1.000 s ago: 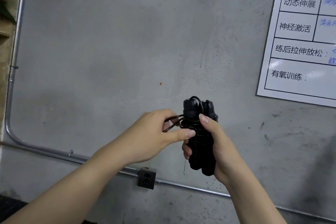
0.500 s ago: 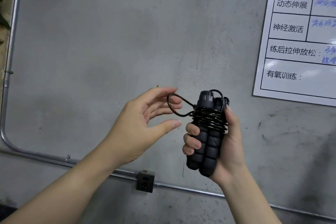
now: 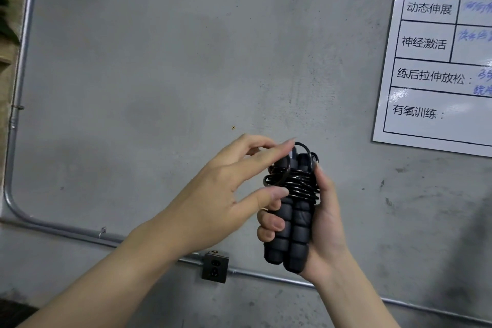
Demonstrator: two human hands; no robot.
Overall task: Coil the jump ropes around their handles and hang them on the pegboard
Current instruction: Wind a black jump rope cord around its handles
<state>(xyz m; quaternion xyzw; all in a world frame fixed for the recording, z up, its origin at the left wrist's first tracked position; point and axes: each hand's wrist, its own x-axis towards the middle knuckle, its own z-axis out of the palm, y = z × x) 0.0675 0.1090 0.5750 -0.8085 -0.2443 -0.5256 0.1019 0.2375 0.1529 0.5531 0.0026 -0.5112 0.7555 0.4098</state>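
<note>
Black foam handles (image 3: pixel 288 229) sit side by side in my right hand (image 3: pixel 323 224), fingers curled round them from behind, thumb up along the 3 o'clock edge of the coil. The jump rope (image 3: pixel 300 186) is wound in tight glossy turns round the upper part of both handles, in front of a grey concrete wall (image 3: pixel 149 61).

My left hand (image 3: pixel 213 194) is at the 9 o'clock side of the bundle, fingers stretched out over the handle tops. The last loop (image 3: pixel 277 176) stands proud at the coil's 10 o'clock edge, by my left fingers. I cannot tell whether they actually pinch it or only rest against it.

That loop is the weak point, I think. If it is not tucked under a turn, the springy cord could unwind as soon as I let go. Pulling it too hard could drag the neighbouring turns up over the handle caps. If my right grip slackens, the two handles could splay and loosen every turn.

No pegboard is in sight; only a socket (image 3: pixel 215 267) on a conduit at 7 o'clock and a whiteboard chart (image 3: pixel 436 61) at 2 o'clock.
</note>
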